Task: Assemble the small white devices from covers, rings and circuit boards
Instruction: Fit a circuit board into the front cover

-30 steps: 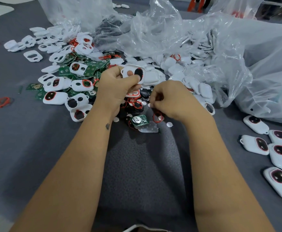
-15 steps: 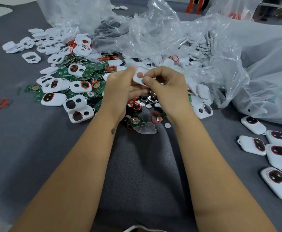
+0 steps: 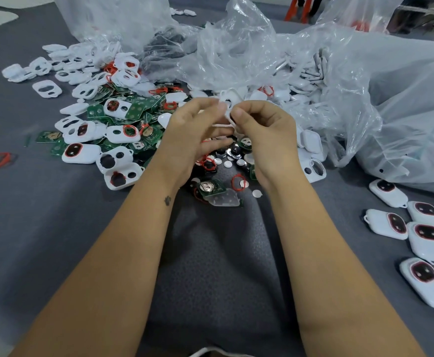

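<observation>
White cover (image 3: 227,106): upper centre of frame, raised above the parts pile, pinched between both hands.
Left hand (image 3: 192,135): fingertips grasp its left edge.
Right hand (image 3: 264,130): fingers curled, pinching its right side.
Advice: steady the cover with the left, align before pressing.
Finished devices (image 3: 422,235): lower right.

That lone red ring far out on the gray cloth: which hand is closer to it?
Left. The left hand is up at the parts pile, on the same side as the red ring though well away from it. The right hand is farther, beyond the left one.
</observation>
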A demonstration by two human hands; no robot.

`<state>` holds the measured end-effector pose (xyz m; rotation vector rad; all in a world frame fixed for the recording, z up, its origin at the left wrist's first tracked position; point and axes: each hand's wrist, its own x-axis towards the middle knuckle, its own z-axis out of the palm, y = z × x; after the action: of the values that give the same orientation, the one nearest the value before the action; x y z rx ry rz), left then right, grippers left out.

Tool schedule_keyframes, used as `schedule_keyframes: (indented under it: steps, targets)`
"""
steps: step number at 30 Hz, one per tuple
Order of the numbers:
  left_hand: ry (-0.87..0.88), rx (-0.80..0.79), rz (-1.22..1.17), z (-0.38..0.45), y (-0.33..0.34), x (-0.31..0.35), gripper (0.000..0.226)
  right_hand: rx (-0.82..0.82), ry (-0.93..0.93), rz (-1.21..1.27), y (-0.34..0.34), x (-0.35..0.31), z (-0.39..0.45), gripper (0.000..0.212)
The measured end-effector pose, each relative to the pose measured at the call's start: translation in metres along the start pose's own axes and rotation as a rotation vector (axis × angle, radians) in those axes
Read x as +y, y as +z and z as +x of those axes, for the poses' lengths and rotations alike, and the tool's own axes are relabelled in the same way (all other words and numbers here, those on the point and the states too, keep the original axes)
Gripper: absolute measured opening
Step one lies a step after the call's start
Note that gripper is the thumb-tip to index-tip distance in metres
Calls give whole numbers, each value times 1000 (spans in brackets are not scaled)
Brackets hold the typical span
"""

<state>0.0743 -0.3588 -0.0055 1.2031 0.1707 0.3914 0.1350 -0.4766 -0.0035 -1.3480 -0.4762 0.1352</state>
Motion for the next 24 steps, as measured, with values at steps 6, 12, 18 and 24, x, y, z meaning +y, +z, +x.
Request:
schedule_keyframes:
  steps: [6,12,18,24]
  targets:
    - [76,233,221,4,-3,-6,16,-9,82,107,-1,1,0,11]
    - [99,364,256,7,-6,-7,19,2,170,129,-6,0,3,13]
    - [82,362,241,9,-6,-8,11,-27,162,143,-7,-3,2,15]
    - [53,221,253,5,-3,-7,14,-20,169,133,-5,-6,1,17]
